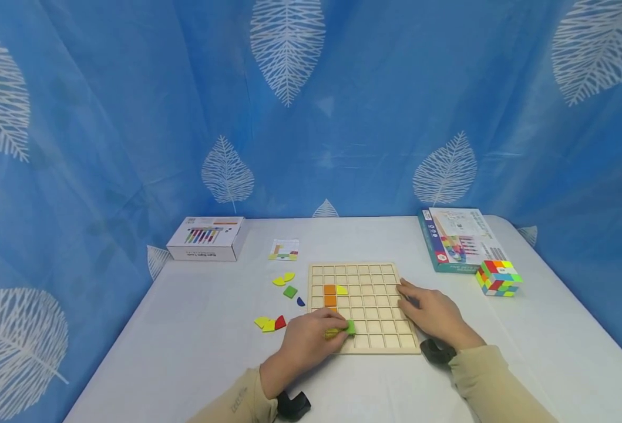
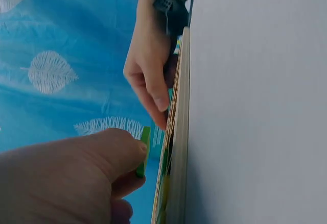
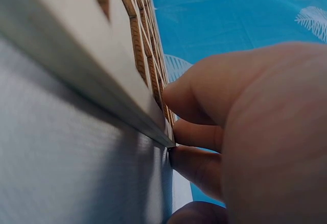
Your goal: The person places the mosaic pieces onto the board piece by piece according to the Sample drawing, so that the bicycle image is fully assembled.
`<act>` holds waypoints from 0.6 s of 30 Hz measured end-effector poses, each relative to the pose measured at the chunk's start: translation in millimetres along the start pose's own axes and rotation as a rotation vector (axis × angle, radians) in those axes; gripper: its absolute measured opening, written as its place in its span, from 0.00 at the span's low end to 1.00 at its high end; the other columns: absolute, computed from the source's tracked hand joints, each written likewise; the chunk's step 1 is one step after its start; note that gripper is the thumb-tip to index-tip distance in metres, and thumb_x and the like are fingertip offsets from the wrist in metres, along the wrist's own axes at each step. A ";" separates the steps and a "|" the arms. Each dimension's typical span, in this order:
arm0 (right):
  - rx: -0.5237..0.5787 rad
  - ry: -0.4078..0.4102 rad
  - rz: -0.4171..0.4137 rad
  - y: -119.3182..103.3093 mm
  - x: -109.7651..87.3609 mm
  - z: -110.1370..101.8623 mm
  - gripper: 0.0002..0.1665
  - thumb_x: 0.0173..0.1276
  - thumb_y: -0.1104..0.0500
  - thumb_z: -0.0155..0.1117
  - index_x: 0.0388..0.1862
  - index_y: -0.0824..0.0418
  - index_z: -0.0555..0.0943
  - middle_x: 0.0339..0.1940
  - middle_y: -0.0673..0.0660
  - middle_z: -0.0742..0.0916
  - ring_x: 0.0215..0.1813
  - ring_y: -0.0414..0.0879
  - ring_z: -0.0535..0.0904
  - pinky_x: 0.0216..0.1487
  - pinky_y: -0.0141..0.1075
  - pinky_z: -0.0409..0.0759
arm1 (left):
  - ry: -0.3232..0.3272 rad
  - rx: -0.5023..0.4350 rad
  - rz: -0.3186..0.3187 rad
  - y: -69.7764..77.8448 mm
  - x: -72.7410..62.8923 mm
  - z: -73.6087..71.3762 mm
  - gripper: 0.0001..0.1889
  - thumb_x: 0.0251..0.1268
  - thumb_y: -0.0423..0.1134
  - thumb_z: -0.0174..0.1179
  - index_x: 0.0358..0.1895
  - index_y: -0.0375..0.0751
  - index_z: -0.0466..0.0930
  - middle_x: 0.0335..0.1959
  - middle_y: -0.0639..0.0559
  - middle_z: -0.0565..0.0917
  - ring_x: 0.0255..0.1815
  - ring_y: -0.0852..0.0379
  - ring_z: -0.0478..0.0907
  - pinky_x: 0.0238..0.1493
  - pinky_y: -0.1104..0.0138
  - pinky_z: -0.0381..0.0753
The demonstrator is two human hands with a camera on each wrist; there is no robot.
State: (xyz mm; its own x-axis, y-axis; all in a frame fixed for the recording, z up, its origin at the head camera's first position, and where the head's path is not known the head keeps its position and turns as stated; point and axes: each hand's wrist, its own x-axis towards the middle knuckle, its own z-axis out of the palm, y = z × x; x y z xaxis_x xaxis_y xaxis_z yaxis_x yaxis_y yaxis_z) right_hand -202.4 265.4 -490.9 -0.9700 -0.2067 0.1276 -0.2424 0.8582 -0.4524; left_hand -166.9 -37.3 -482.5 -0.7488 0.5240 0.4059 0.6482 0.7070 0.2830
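Observation:
My left hand [image 1: 311, 338] pinches a green square tile [image 1: 350, 328] between thumb and fingertips, over the near-left part of a wooden grid board [image 1: 379, 302]. In the left wrist view the green tile [image 2: 145, 150] stands on edge, apart from the board. Something yellow shows beneath the fingers. Orange square tiles [image 1: 330, 300] sit in a column of the board, partly hidden by the hand, with a yellow quarter-round tile [image 1: 341, 289] beside the top one. My right hand [image 1: 437, 314] rests at the board's right edge, its fingertips [image 3: 176, 99] touching the rim.
Left of the board lie loose yellow tiles [image 1: 264, 323], a red tile [image 1: 281, 322], a green tile [image 1: 290, 291] and a blue half-round tile [image 1: 301, 301]. A pattern card [image 1: 284, 249] and white box [image 1: 205, 238] stand behind; a flat box [image 1: 461, 239] and puzzle cube [image 1: 498, 277] are right.

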 end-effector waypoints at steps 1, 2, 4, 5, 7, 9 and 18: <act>0.002 0.000 0.001 -0.1 0.1 0.0 0.27 0.76 0.50 0.61 0.69 0.60 0.80 0.74 0.59 0.77 0.70 0.68 0.75 0.64 0.63 0.74 | 0.002 0.005 0.011 1.5 0.4 1.7 0.09 0.63 0.46 0.72 0.45 0.59 0.93 0.42 0.67 0.88 0.38 0.72 0.85 0.26 0.83 0.64; 0.005 -0.002 0.003 -0.4 0.2 0.1 0.27 0.76 0.50 0.61 0.69 0.60 0.80 0.74 0.59 0.77 0.70 0.67 0.75 0.64 0.63 0.73 | 0.005 0.009 0.022 2.9 0.6 3.5 0.08 0.63 0.47 0.72 0.45 0.60 0.93 0.42 0.68 0.88 0.38 0.72 0.85 0.26 0.84 0.64; 0.008 -0.008 0.008 -0.9 0.2 0.7 0.28 0.76 0.49 0.61 0.69 0.60 0.79 0.74 0.59 0.77 0.71 0.67 0.74 0.64 0.63 0.73 | 0.013 0.027 0.050 5.4 1.5 7.0 0.08 0.62 0.47 0.73 0.44 0.60 0.93 0.41 0.68 0.88 0.38 0.74 0.84 0.27 0.85 0.64; 0.009 -0.010 0.010 -1.2 0.1 1.0 0.28 0.76 0.49 0.61 0.69 0.60 0.79 0.74 0.59 0.77 0.71 0.67 0.74 0.65 0.63 0.73 | 0.018 0.032 0.061 6.4 2.2 9.0 0.08 0.62 0.47 0.73 0.44 0.61 0.93 0.41 0.69 0.88 0.38 0.74 0.84 0.27 0.85 0.65; 0.009 -0.013 0.015 -1.5 -0.2 1.5 0.28 0.76 0.49 0.61 0.70 0.60 0.79 0.74 0.59 0.77 0.71 0.67 0.74 0.65 0.63 0.73 | 0.027 0.041 0.078 8.5 3.9 12.3 0.09 0.62 0.47 0.73 0.44 0.61 0.93 0.41 0.69 0.88 0.39 0.75 0.84 0.27 0.85 0.65; 0.002 -0.012 0.017 -1.5 -0.5 1.6 0.28 0.76 0.49 0.61 0.70 0.60 0.79 0.74 0.59 0.77 0.71 0.67 0.74 0.65 0.63 0.73 | 0.032 0.054 0.090 10.2 5.6 15.2 0.09 0.61 0.48 0.74 0.45 0.61 0.93 0.41 0.69 0.88 0.40 0.76 0.84 0.27 0.85 0.65; -0.014 -0.013 0.012 -2.1 -0.7 -2.5 0.28 0.77 0.50 0.61 0.69 0.61 0.79 0.74 0.60 0.77 0.71 0.67 0.74 0.65 0.63 0.73 | -0.013 0.090 0.119 17.2 10.8 16.4 0.08 0.62 0.47 0.73 0.44 0.62 0.93 0.41 0.69 0.89 0.40 0.75 0.85 0.24 0.83 0.65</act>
State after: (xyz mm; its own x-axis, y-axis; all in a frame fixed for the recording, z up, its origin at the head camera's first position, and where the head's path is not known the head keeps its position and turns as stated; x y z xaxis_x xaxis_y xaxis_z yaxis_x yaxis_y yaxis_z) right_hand -201.1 264.9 -487.8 -0.9731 -0.2019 0.1106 -0.2301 0.8671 -0.4418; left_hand -166.1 -11.7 -487.5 -0.6695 0.6124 0.4204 0.7177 0.6791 0.1538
